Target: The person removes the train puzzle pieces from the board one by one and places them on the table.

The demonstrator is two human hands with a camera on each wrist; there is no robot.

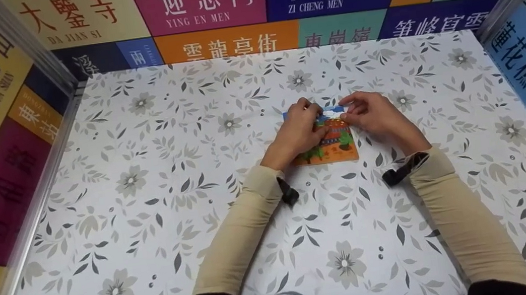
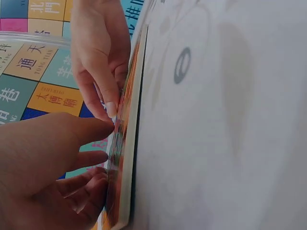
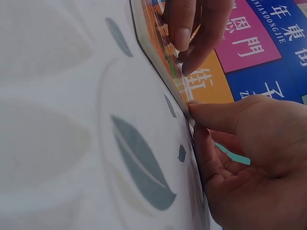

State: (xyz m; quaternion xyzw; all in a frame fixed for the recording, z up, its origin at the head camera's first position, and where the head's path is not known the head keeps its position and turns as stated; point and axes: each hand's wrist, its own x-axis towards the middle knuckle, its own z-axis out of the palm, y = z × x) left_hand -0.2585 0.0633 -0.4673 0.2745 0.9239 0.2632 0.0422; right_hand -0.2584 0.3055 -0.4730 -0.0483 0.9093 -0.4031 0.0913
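A small square picture board [image 1: 344,149] lies flat on the table, printed with an orange ground, green plants and a blue sky. Its pale, thick edge [image 2: 128,191] shows side-on in the left wrist view. My left hand [image 1: 299,130] rests on the left and middle of the board, fingertips and thumb touching its printed face and covering part of the picture. At the upper right corner, my right hand [image 1: 370,112] pinches the edge. In the right wrist view the right thumb [image 3: 216,115] lies on the board's top while the forefinger bends at its side.
The table [image 1: 156,263] wears a white cover printed with grey leaves and flowers. Panels with coloured blocks and large lettering [image 1: 203,3] stand along the back and both sides. A dark wrist camera [image 1: 290,194] is strapped at each cuff.
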